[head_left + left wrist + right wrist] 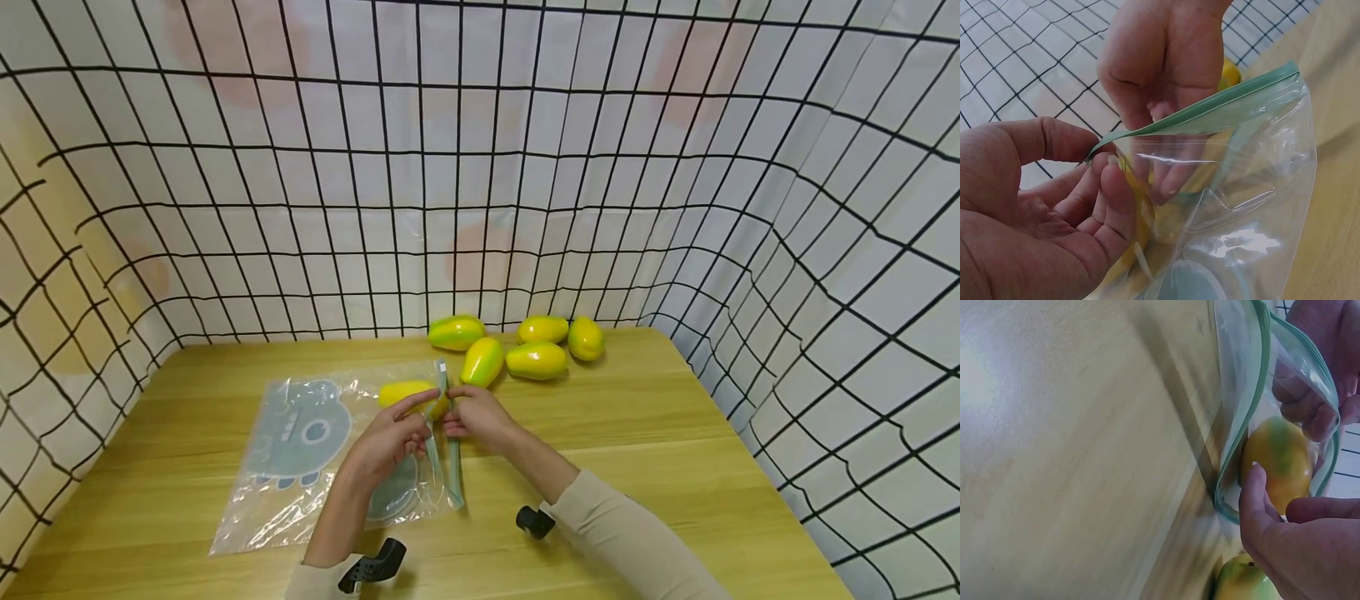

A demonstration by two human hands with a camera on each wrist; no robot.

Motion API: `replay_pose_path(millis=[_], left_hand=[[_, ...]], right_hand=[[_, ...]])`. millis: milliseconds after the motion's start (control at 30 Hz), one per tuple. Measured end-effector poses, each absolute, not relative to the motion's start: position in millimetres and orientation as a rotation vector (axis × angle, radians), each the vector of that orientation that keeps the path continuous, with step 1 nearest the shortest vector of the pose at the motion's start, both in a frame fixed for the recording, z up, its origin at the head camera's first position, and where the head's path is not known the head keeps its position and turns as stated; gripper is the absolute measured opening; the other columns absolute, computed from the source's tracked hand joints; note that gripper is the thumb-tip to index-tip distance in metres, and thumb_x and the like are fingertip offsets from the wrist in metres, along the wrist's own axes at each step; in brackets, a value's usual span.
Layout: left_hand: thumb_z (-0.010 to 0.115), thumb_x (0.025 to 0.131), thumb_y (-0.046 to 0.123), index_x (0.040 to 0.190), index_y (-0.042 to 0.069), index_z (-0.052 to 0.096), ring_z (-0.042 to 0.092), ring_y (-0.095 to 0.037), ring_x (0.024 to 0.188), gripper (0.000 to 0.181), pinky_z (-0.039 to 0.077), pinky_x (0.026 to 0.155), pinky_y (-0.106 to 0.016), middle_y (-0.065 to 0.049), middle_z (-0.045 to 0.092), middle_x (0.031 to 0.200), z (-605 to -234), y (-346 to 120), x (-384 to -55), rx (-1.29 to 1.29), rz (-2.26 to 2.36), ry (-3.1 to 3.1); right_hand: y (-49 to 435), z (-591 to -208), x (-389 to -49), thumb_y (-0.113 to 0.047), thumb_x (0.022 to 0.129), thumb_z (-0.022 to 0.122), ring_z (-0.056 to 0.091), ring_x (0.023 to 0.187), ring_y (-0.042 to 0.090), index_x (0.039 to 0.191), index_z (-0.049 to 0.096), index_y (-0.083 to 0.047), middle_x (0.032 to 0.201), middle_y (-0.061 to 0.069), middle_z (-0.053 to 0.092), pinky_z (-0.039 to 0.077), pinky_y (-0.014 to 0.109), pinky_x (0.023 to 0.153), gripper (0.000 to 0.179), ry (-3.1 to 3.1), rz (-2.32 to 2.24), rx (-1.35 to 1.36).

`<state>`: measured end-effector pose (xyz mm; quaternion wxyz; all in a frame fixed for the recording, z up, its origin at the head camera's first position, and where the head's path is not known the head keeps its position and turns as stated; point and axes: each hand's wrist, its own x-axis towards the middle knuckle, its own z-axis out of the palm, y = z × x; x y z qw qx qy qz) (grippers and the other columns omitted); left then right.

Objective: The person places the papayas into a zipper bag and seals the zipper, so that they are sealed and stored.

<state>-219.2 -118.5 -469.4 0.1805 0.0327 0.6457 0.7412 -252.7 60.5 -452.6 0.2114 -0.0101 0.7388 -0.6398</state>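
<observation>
A clear zip bag (304,433) with a pale blue cartoon print and a green zip edge lies on the table, its mouth facing right. My left hand (386,442) pinches the green rim between thumb and fingers, as the left wrist view shows. Inside the mouth lies a yellow-green mango (1279,459), partly hidden by the hands in the head view. My right hand (480,417) is at the mouth from the right, its extended fingers (1254,494) against the near end of the mango, between the parted green edges.
Several more mangoes lie toward the back of the table, including one mango (482,362) just beyond the right hand and another mango (586,339) farthest right. A black wire grid (420,208) stands around the back and sides of the wooden table (615,458).
</observation>
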Motion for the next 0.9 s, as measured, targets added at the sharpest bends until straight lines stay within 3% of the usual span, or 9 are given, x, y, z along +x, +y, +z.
replay_pose_path(millis=[200, 467, 700, 900], left_hand=[[0.05, 0.091, -0.002, 0.153, 0.006, 0.044, 0.05, -0.01, 0.066, 0.062, 0.051, 0.063, -0.023, -0.001, 0.054, 0.081, -470, -119, -219, 0.129, 2.081, 1.811], [0.05, 0.093, -0.001, 0.153, 0.005, 0.043, 0.051, -0.009, 0.065, 0.061, 0.05, 0.063, -0.023, 0.0, 0.055, 0.08, -470, -119, -218, 0.134, 2.091, 1.809], [0.051, 0.093, -0.001, 0.153, 0.005, 0.044, 0.051, -0.01, 0.065, 0.06, 0.051, 0.063, -0.023, 0.0, 0.056, 0.079, -469, -119, -218, 0.126, 2.095, 1.804], [0.051, 0.093, -0.001, 0.153, 0.005, 0.043, 0.051, -0.01, 0.065, 0.061, 0.051, 0.062, -0.023, -0.001, 0.056, 0.079, -471, -119, -219, 0.128, 2.095, 1.8]], right_hand=[[58, -455, -252, 0.01, 0.089, 0.044, 0.067, 0.082, 0.021, 0.144, 0.047, 0.009, 0.111, 0.031, 0.067, 0.062, 0.036, 0.085, 0.055, 2.024, -1.793, -0.063], [59, -458, -255, -0.001, 0.094, 0.055, 0.068, 0.082, 0.019, 0.141, 0.052, 0.006, 0.105, 0.025, 0.072, 0.061, 0.037, 0.084, 0.048, 2.024, -1.821, -0.064], [63, -455, -253, -0.007, 0.091, 0.066, 0.072, 0.097, 0.031, 0.136, 0.058, 0.003, 0.11, 0.023, 0.071, 0.06, 0.043, 0.091, 0.047, 2.081, -1.799, -0.093], [69, -452, -252, -0.013, 0.087, 0.074, 0.072, 0.098, 0.034, 0.136, 0.06, 0.0, 0.114, 0.02, 0.07, 0.06, 0.042, 0.09, 0.053, 2.199, -1.746, -0.112]])
